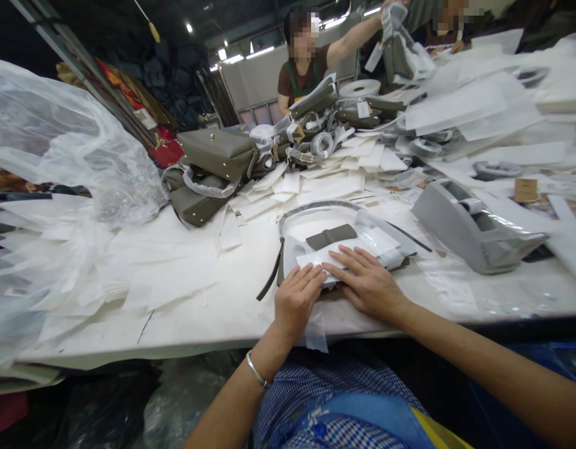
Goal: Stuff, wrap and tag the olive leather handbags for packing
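A grey-green handbag lies flat on the table in front of me, its handle wrapped in clear film and a dark strap trailing at its left. White paper covers the near part of the bag, leaving a dark flap piece showing. My left hand rests on the paper's near edge, fingers stretched out. Beside it, my right hand lies flat with fingers spread over the same paper. Clear plastic film hangs toward the table's front edge.
Grey tape dispenser at right. Stacked handbags stand behind, left of centre. White sheets and bunched clear plastic bags lie at left. More paper sheets are piled at back right. Across the table, a co-worker raises a wrapped bag.
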A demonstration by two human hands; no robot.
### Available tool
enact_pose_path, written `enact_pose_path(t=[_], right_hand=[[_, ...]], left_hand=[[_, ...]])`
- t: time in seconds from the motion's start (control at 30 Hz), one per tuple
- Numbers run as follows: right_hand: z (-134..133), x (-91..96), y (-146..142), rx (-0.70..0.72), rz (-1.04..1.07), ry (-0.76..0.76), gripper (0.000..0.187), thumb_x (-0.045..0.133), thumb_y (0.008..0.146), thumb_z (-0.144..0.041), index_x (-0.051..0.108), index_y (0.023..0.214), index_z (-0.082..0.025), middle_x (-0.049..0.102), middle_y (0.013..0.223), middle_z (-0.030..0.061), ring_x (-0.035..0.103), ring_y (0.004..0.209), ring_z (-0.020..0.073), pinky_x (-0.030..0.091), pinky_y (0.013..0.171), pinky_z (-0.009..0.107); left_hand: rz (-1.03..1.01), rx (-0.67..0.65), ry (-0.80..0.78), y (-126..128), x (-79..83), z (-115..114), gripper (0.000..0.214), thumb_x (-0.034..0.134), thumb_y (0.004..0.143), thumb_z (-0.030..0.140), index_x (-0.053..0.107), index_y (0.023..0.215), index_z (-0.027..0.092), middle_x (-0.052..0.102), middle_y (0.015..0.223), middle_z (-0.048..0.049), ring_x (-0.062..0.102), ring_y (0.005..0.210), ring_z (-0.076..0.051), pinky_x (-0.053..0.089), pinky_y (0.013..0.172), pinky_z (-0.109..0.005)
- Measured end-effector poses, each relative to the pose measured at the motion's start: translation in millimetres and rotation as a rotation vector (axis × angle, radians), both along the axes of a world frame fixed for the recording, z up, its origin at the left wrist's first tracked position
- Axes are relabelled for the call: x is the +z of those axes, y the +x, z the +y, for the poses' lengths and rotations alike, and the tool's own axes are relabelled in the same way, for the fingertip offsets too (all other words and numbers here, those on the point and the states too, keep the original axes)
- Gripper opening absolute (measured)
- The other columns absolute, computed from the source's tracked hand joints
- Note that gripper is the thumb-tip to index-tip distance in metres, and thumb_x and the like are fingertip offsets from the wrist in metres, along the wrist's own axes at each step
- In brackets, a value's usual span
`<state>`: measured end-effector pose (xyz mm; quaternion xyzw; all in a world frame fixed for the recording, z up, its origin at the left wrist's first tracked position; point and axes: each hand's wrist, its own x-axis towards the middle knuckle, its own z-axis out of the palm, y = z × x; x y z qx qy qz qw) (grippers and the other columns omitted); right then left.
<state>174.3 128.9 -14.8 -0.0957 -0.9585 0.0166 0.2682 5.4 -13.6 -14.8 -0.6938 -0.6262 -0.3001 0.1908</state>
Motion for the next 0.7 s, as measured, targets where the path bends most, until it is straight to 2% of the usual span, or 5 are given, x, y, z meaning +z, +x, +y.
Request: enact_pose_path(t=[0.17, 0.3, 0.4, 0.53, 0.7], right_hand=[[-22.1, -2.9, 20.4, 0.125, 0.089, -0.021, 0.055, 0.060, 0.093, -0.024, 0.046, 0.146, -0.016, 0.049, 0.149, 0.0130, 0.038, 0.142, 0.0282, 0.029, 0.119, 0.053], [-56.4, -21.7, 26.7, 0.376, 0.044, -0.073, 0.048, 0.060, 0.095, -0.031, 0.053, 0.139, -0.013, 0.061, 0.138, 0.0127, 0.053, 0.131, 0.0239, 0.042, 0.113, 0.046], [-73.4, -34.9, 11.1, 0.372, 0.076, -0.105, 0.039, 0.055, 0.097, -0.023, 0.057, 0.134, -0.010, 0.065, 0.131, 0.0134, 0.061, 0.121, 0.0242, 0.051, 0.105, 0.044], [-73.8, -39.8, -6.3, 0.358, 0.206, -0.145, 0.036, 0.044, 0.093, -0.007, 0.067, 0.120, -0.014, 0.073, 0.115, 0.0109, 0.068, 0.108, 0.0206, 0.056, 0.098, 0.039], [-60.4, -33.8, 21.5, 0.324, 0.217, -0.206, 0.034, 0.042, 0.094, -0.006, 0.069, 0.110, -0.017, 0.076, 0.106, 0.0081, 0.071, 0.101, 0.0169, 0.058, 0.094, 0.034]], left_hand=[[-0.039, -0.014, 0.005, -0.6, 2.6, 0.3, 0.025, 0.056, 0.096, 0.015, 0.066, 0.119, 0.018, 0.070, 0.124, -0.0067, 0.064, 0.119, -0.022, 0.053, 0.103, -0.043], [-0.052, -0.040, 0.002, -2.3, 0.6, 0.2, 0.027, 0.056, 0.095, 0.013, 0.066, 0.120, 0.019, 0.070, 0.124, -0.0057, 0.064, 0.120, -0.022, 0.053, 0.104, -0.041], [-0.029, -0.041, 0.009, -3.8, -3.0, 0.0, 0.029, 0.055, 0.095, 0.012, 0.065, 0.122, 0.020, 0.069, 0.125, -0.0056, 0.063, 0.121, -0.022, 0.053, 0.104, -0.042], [0.009, -0.057, 0.020, -6.8, -7.4, -0.4, 0.032, 0.055, 0.095, 0.011, 0.064, 0.125, 0.020, 0.068, 0.128, -0.0059, 0.062, 0.123, -0.022, 0.052, 0.105, -0.042], [0.030, -0.067, 0.038, -10.4, -10.7, 0.8, 0.034, 0.056, 0.095, 0.011, 0.063, 0.127, 0.021, 0.068, 0.128, -0.0060, 0.061, 0.124, -0.022, 0.053, 0.104, -0.040]])
